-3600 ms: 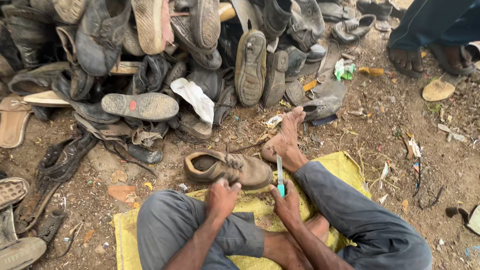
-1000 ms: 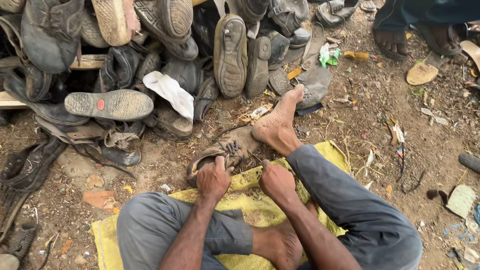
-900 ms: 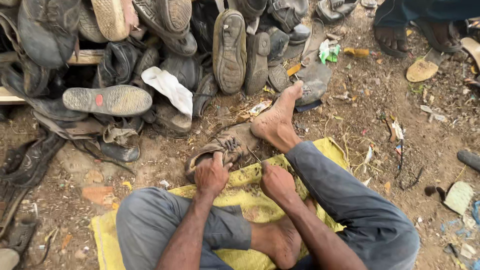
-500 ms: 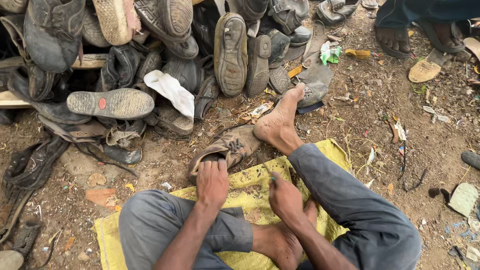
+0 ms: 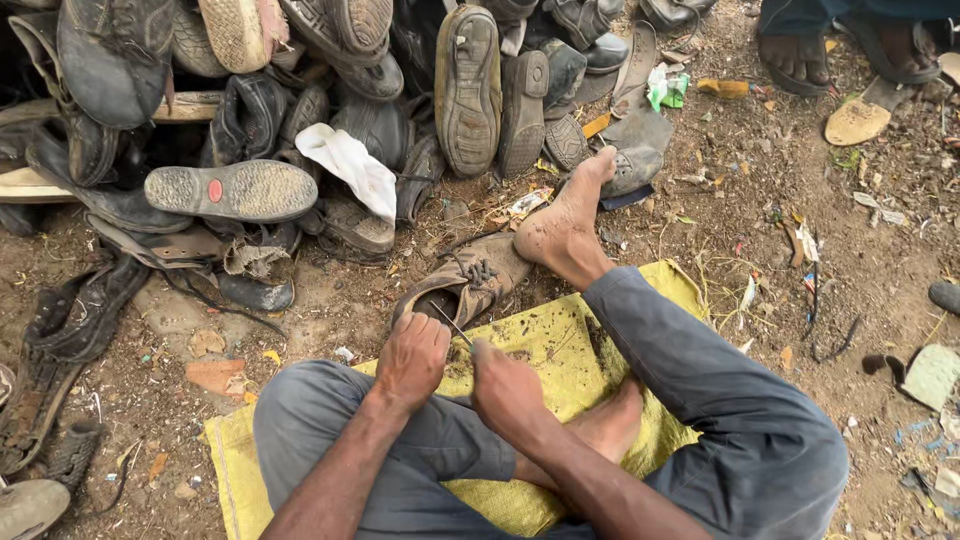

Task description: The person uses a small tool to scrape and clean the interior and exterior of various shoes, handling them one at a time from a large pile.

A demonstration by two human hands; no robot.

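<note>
- Head view looked down on a person seated on a yellow sack (image 5: 560,340) spread over bare dirt (image 5: 780,200), legs in grey trousers.
- Left hand (image 5: 412,358) lay knuckles-up at about 6 o'clock of a worn brown shoe (image 5: 462,285), fingers curled against the shoe's near edge; whether it truly gripped the leather could not be told.
- Right hand (image 5: 505,388) was clenched just beside the left, at its 4 o'clock, closed round a thin tool (image 5: 452,326) whose slender shaft ran up toward 10 o'clock to the shoe's opening.
- Shoe lay on its side, half on the sack's far edge and half on dirt, laces showing, near the centre of the frame.
- Right foot (image 5: 565,225), bare and dusty, pressed against the shoe's toe end at its 2 o'clock.
- Shoe pile (image 5: 350,90) of old soles and boots filled the frame from 9 to 12 o'clock.
- White cloth (image 5: 350,165) lay on that pile.
- Another person's sandalled feet (image 5: 800,55) stood at 1 o'clock, well apart.
</note>
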